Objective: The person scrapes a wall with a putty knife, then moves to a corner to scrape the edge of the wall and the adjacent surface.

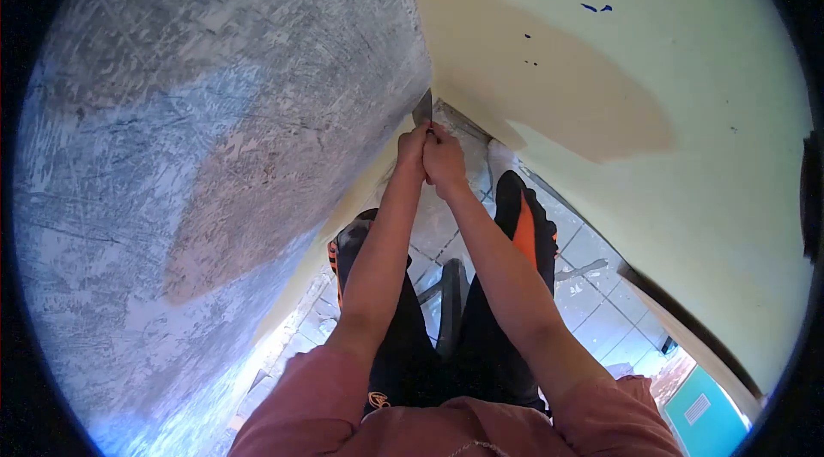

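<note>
Both my hands are closed together around the handle of a scraper, low in the corner where two walls meet. Its thin grey metal blade (pixel 423 108) points away from me against the foot of the left wall. My left hand (pixel 412 151) wraps the handle from the left, and my right hand (pixel 444 161) closes over it from the right. Most of the handle is hidden by my fingers. The left wall (pixel 232 131) has a rough, patchy grey-white surface, with a pale yellow strip along its bottom.
A smooth cream wall (pixel 584 71) with small dark marks rises on the right. My black-and-orange shoes (pixel 524 221) stand on dusty white floor tiles (pixel 592 320). A dark bar (pixel 451 307) shows between my legs. At lower right lies a teal object (pixel 708 414) with a white label.
</note>
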`<state>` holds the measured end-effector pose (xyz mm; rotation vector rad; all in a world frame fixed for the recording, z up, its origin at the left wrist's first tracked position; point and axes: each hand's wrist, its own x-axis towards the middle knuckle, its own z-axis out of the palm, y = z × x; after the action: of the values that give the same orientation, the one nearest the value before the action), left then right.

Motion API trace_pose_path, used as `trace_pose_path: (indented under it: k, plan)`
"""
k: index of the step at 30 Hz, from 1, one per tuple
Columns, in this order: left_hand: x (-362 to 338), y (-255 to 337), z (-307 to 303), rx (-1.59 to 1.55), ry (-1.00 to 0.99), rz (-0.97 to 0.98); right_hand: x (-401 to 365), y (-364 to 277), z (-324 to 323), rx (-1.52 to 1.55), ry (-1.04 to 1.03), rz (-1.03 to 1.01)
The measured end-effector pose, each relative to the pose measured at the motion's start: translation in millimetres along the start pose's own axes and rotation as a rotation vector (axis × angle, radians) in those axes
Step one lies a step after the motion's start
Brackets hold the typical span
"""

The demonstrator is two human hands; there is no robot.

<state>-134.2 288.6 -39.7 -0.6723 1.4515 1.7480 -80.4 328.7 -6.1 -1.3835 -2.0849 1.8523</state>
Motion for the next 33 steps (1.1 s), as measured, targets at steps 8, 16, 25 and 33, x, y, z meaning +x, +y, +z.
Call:
trace_pose_path:
  k: [8,16,25,33]
  plan:
    - [-30.4,-2.3,1.8,-0.106,0.023,0.033,-29.4,-21.8,-21.9,0.268,-0.191,0.24]
    - [-21.7,-11.7,12.4,-0.104,0.006,0.024,-28.7,-29.8,-40.0,0.383,-0.273,0.309]
    - [-22.0,6.7,13.7,0.064,0.007,0.073,-6.5,-3.4,-14.0,0.167,-0.086,0.125]
    - [-25.5,4.4,4.0,0.045,-0.031,0.031,-27.3,-31.6,-27.7,0.268,-0.173,0.286]
